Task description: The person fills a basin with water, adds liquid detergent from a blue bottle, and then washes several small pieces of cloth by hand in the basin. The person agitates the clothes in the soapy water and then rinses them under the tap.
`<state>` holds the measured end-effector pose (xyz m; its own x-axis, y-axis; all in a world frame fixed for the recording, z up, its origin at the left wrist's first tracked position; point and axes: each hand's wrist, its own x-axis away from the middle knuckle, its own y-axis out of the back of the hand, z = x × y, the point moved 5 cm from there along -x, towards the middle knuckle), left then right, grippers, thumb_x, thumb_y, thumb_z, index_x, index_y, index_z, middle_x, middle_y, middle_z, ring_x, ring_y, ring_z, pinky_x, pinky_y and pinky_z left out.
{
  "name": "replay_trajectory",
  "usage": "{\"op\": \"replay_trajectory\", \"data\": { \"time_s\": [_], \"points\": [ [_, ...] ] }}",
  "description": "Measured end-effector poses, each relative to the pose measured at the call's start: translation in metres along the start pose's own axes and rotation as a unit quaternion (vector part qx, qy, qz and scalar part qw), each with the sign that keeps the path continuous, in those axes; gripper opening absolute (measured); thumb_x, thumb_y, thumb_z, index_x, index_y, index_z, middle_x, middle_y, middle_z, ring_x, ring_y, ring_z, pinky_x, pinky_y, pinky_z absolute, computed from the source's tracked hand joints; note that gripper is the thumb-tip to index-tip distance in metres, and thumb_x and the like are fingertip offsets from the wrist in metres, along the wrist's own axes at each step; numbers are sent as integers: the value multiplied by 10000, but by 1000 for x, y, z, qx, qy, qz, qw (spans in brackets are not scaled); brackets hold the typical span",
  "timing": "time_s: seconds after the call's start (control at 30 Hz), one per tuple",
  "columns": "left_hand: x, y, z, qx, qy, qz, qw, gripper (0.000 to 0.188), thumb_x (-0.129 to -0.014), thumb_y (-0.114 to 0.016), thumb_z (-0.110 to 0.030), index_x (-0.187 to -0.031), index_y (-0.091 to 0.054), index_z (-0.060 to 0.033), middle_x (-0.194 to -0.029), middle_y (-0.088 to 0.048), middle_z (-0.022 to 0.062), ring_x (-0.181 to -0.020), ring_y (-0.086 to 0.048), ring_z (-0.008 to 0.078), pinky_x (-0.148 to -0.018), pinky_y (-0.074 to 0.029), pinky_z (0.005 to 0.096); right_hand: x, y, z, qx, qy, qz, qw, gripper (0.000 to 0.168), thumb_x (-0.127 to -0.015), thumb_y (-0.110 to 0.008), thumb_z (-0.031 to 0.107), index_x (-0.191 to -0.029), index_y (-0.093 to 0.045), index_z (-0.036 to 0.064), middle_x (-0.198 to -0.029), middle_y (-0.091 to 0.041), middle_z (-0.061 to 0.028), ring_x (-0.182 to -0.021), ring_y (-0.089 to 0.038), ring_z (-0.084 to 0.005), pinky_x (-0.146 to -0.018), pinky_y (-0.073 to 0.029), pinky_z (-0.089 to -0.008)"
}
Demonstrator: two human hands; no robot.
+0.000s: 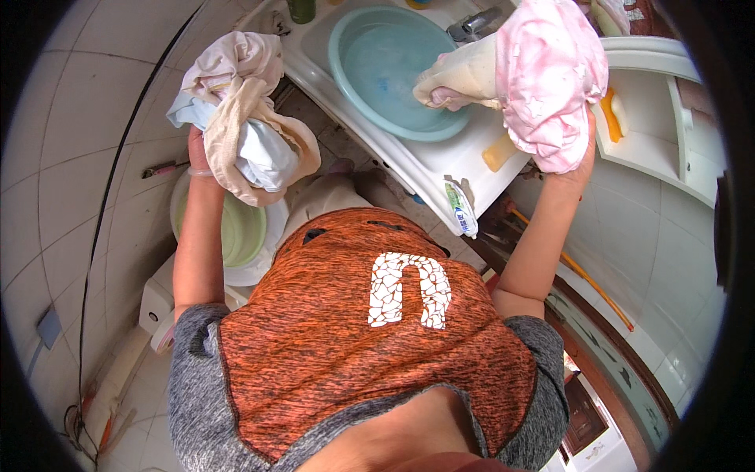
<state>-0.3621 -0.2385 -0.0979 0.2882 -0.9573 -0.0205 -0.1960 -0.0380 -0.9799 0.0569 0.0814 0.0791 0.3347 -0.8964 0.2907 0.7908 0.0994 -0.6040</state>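
My left hand (196, 146), mostly hidden under cloth, holds up a bundle of cream, white and light blue garments (250, 130) at the upper left. At the upper right, my right hand (584, 154) grips a pink garment with star shapes (545, 88); a cream cloth piece (463, 74) sticks out from it to the left, over the basin's right edge. Between my hands, a light blue plastic basin (348, 97) with cloudy bluish water rests in the white sink (413, 156). The fingers of both hands are partly covered by the cloth.
A yellowish bar of soap (499, 153) and a toothpaste-like tube (460, 207) lie on the sink's edge, near a metal faucet (481, 22). A green basin (245, 233) stands at lower left. White shelves (643, 141) are at right, tiled wall (71, 118) at left.
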Motion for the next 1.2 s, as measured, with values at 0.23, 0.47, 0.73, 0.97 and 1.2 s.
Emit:
{"op": "replay_trajectory", "data": {
  "time_s": [0.23, 0.47, 0.73, 0.97, 1.2],
  "points": [
    [1, -2, 4, -28, -13, -49, 998, 542, -991, -434, -341, -1428, -430, -21, -1411, -515, 173, -1273, -522, 323, -1122, -380, 447, -48, 26, -45, 153, -46, -36, 986, 509, -854, -706, 122, -1292, -510, -48, -1176, -640, -182, -1019, -664, -261, -865, -568, -378],
    [-8, -43, 9, -31, 17, -31, 999, 486, -995, -458, -304, -1404, -466, -41, -1392, -535, 154, -1258, -534, 312, -1105, -399, 458, -101, -3, -96, 647, 214, 78, 727, 530, -812, -721, 130, -1287, -510, 30, -1088, -672, -182, -1001, -661, -324, -882, -508, -389],
    [-11, -32, 0, -64, -18, -107, 992, 489, -990, -471, -300, -1401, -462, -35, -1383, -540, 158, -1248, -544, 309, -1088, -420, 454, -163, -10, -203, 877, 172, 170, 415, 918, -810, -714, 387, -1555, -210, 205, -1591, -166, -225, -1408, -226, -510, -1048, -259, -712],
    [-18, -7, -9, -81, -31, -264, 961, 517, -975, -505, -332, -1400, -465, -40, -1391, -535, 150, -1250, -541, 309, -1090, -419, 460, -224, -1, -273, 911, 78, 208, 347, 886, -854, -488, 717, -1566, -183, 287, -1623, -116, -171, -1439, -178, -496, -1083, -200, -714],
    [-5, 14, -14, -79, -41, -299, 950, 532, -984, -507, -366, -1407, -458, -47, -1388, -536, 142, -1250, -539, 302, -1079, -430, 450, -273, 29, -310, 894, -39, 206, 397, 855, -874, -478, 696, -1560, -221, 255, -1597, -221, -167, -1437, -245, -431, -1150, -242, -557]
  ]
}}
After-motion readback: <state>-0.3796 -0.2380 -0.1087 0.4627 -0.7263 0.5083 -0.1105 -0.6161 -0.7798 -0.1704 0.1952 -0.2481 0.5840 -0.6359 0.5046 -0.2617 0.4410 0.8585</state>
